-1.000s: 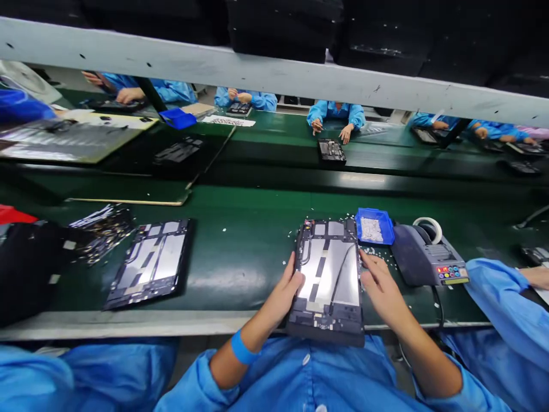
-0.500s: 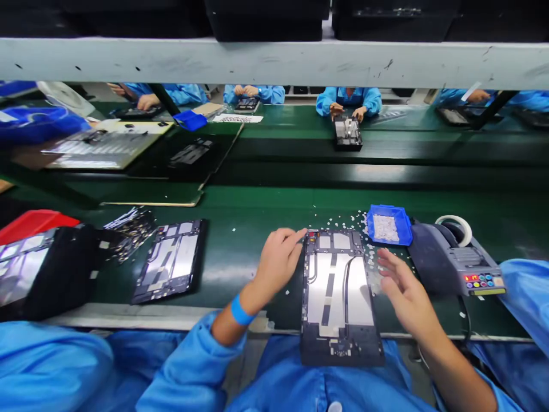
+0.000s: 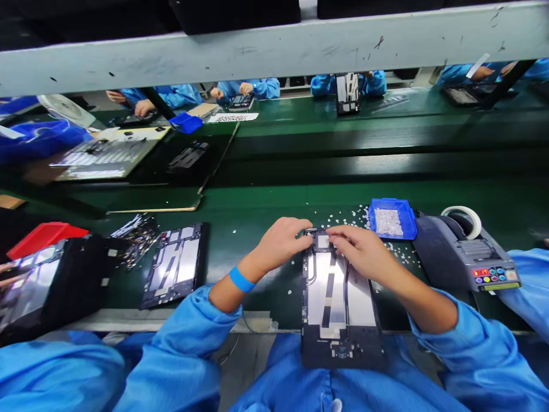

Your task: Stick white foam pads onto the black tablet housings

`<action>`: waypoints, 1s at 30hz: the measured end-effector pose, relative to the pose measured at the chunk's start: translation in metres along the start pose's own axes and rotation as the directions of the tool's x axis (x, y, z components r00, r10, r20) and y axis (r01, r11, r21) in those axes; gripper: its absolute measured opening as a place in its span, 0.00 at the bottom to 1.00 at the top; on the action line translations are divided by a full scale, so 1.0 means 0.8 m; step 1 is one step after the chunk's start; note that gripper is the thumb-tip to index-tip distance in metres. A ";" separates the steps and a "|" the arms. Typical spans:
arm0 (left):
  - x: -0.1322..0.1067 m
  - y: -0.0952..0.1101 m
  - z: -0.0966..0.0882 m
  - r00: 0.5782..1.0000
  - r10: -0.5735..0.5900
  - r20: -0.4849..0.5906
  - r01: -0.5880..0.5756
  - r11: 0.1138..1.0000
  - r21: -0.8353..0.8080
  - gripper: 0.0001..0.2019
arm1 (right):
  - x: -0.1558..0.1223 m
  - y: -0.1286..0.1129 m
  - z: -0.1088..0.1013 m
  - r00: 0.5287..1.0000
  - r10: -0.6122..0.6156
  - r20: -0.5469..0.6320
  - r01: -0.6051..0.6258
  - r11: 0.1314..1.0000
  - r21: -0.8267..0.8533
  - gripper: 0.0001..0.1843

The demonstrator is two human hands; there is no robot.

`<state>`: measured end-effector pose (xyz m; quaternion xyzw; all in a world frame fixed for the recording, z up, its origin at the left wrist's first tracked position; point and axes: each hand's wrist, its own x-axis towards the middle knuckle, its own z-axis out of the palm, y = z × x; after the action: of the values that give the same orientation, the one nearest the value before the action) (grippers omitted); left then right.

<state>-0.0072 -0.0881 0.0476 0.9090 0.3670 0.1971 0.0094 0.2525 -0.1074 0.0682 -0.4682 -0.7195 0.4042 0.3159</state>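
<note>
The tablet-like device (image 3: 338,297) under work is taken as reference for all positions. It lies lengthwise before the person, internals exposed and facing up, its near end projecting past the edge of the bench (image 3: 257,200); whether that end also rests on the lap cannot be confirmed.

Left hand (image 3: 283,241), wearing a blue wristband (image 3: 241,279): at the far left corner of the device, thumb and index finger narrow, tips at the corner. Right hand (image 3: 362,250): reaching over the right part of the device, thumb and fingers narrow, tips at the far end, just beside those of the left. Whether either grips a small part cannot be told.

Step in hand, as judged: fine two-handed fingertip work at the far end. The next move appears to call for light, exact finger placement there and a steady device, since neither hand clasps its sides.

Left of the device, well apart: a second device (image 3: 174,263), then a heap of thin strips (image 3: 135,237). To its right: a grey tape dispenser (image 3: 465,249). Beyond its far right corner: a blue tray (image 3: 410,224) of small white pieces (image 3: 388,222), others strewn nearby.

Farthest, beyond the device across the line: a co-worker's unit (image 3: 347,94) stands raised between blue sleeves (image 3: 376,84).
</note>
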 end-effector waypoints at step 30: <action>-0.030 0.080 0.036 0.691 -0.697 -0.190 0.536 0.671 -0.513 0.07 | 0.021 0.014 0.052 0.944 -0.326 0.048 0.317 0.859 -0.402 0.10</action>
<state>0.0306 -0.1473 0.0228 0.6473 0.6011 0.4231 0.2016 0.2169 -0.1012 0.0398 -0.4011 -0.8518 0.1833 0.2829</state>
